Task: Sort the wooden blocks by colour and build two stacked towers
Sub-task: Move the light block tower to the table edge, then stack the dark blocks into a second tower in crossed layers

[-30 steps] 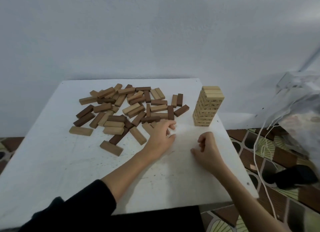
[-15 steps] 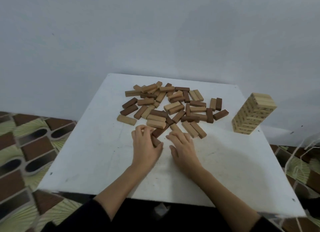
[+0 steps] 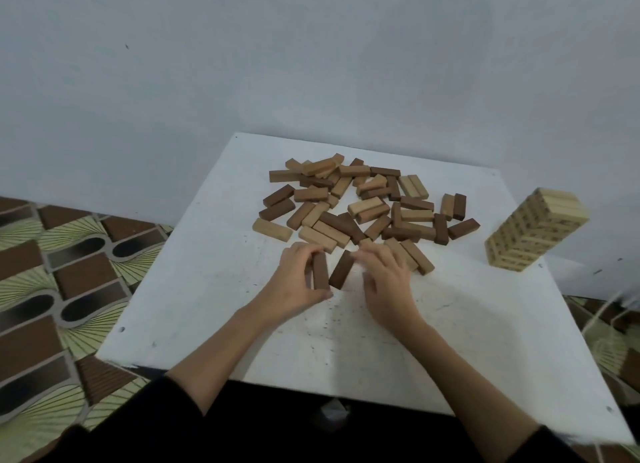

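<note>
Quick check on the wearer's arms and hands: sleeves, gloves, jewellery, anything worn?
Both hands are bare: no gloves, rings or watch show on the left hand or the right hand. Forearms are uncovered. Dark, black-looking sleeves sit pushed up near the elbows, the left sleeve and the right sleeve at the frame's bottom edge. No markings are visible on the fabric.

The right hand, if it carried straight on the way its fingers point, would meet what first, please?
Probably the slanted dark brown wooden block just beyond the right hand; its blurred fingertips seem almost there already, though depth is unclear.
</note>
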A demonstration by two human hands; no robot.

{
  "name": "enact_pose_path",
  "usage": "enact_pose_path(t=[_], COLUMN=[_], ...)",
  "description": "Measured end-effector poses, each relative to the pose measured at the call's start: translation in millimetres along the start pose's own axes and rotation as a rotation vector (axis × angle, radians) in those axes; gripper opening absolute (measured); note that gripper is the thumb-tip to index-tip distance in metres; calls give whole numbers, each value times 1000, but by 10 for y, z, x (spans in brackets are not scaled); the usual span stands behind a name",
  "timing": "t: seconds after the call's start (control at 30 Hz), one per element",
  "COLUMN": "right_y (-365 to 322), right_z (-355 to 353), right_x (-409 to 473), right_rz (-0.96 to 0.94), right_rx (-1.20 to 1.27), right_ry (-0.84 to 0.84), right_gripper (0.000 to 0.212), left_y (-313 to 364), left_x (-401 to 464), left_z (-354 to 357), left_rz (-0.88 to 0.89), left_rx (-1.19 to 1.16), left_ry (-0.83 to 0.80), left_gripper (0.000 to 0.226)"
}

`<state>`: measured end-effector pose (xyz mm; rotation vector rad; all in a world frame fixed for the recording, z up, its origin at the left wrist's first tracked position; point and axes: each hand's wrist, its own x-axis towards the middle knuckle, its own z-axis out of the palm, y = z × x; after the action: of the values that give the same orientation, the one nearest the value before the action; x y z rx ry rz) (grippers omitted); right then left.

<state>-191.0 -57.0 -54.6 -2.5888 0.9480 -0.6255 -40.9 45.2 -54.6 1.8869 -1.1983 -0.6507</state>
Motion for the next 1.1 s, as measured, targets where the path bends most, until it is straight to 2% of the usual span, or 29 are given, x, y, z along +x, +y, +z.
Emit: enact_pose_path(t=[0.13, 0.27, 0.43, 0.5, 0.87, 1.1], right_y=[73, 62, 94, 108, 150, 174], right_z=[-104, -152, -193, -203, -257, -196], right_x=[158, 98, 51, 60, -318, -390], right_rz=[202, 216, 164, 156, -4, 9], right_rx=[80, 214, 292, 276, 372, 383], right_ry=[-129, -184, -325, -379, -338, -341], right_gripper=[40, 35, 81, 91, 87, 93], left_y=[44, 101, 137, 143, 99, 82], left_x=[95, 117, 124, 125, -129, -168], left_z=[-10, 37, 92, 86, 198, 209], left_rz=[32, 50, 41, 46, 151, 166], left_rx=[41, 46, -7, -26, -30, -28], left_ry=[-115, -173, -186, -196, -273, -287], left_gripper=[84, 88, 96, 97, 95, 98])
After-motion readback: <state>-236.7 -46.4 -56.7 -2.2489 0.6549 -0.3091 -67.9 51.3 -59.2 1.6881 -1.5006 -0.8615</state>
